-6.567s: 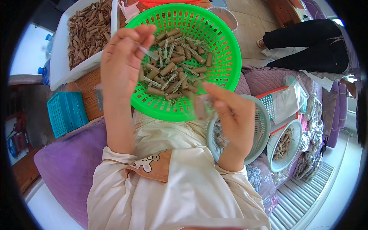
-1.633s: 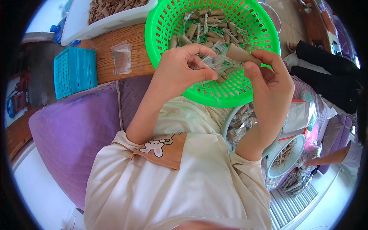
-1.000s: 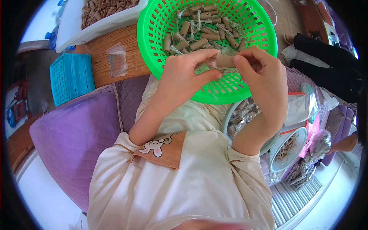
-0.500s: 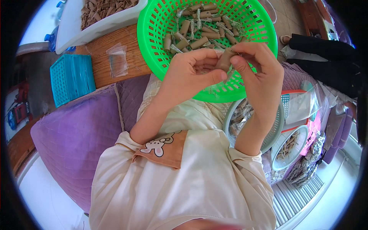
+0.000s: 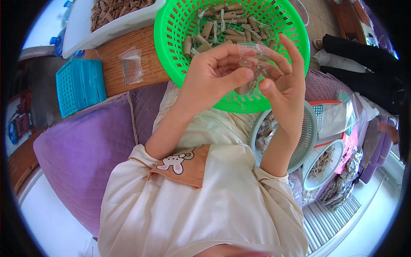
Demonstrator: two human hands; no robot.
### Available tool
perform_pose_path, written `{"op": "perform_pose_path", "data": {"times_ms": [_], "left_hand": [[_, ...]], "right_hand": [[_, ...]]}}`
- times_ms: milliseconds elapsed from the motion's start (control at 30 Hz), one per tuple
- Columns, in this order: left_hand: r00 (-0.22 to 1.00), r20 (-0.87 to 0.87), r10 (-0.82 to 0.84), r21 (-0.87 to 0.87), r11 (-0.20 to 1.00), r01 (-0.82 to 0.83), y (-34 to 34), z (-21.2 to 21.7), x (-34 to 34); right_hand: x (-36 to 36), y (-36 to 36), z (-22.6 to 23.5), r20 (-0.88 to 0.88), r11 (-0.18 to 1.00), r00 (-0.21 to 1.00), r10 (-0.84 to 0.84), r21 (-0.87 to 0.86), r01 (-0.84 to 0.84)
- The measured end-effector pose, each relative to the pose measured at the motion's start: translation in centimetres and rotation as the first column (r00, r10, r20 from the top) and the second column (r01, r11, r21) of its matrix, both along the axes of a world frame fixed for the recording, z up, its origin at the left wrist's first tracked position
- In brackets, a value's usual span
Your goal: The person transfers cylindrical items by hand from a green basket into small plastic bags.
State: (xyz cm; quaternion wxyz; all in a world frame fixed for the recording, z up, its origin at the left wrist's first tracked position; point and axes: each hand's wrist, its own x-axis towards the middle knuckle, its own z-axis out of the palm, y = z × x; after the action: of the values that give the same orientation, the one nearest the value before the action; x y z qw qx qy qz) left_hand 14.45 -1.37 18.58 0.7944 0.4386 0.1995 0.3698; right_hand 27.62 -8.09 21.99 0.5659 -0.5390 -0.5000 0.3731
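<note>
Half a second ago both hands pinched a brown roll bare between the fingertips; now a small clear bag (image 5: 252, 58) is up between them, and the roll (image 5: 245, 88) hangs lower, behind the thumbs. The left hand (image 5: 214, 75) is curled, its thumb pressed to the bag's crinkled film. The right hand (image 5: 284, 79) is half open — forefinger straight up, thumb and middle fingers closed on the bag's other side. Whether the roll is inside the bag cannot be told. All this sits just above the near rim of the green basket (image 5: 171, 51), a round plastic mesh holding many short rolls (image 5: 222, 25) — tan, tube-shaped, some tied with pale string. A flat empty bag (image 5: 131, 65) lies on the wooden board (image 5: 120, 81), glossy and creased.
</note>
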Motion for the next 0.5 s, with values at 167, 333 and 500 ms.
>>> {"op": "perform_pose_path", "data": {"times_ms": [167, 333, 500], "left_hand": [[0.997, 0.02, 0.08, 0.133, 0.988, -0.082, -0.3, 0.1, 0.0], [0.99, -0.093, 0.102, 0.304, 0.95, -0.069, 0.0, 0.2, -0.6], [0.987, 0.007, 0.16, 0.158, 0.974, -0.159, 0.2, 0.6, -0.7]], "right_hand": [[-0.1, -0.1, -0.5, -0.261, 0.994, 0.965, 0.006, -0.107, -0.035], [-0.6, 0.5, 0.0, -0.01, 0.992, 0.999, -0.045, -0.114, 0.044], [-1.0, 0.9, -0.2, -0.066, 0.99, 0.989, -0.135, -0.048, 0.132]]}}
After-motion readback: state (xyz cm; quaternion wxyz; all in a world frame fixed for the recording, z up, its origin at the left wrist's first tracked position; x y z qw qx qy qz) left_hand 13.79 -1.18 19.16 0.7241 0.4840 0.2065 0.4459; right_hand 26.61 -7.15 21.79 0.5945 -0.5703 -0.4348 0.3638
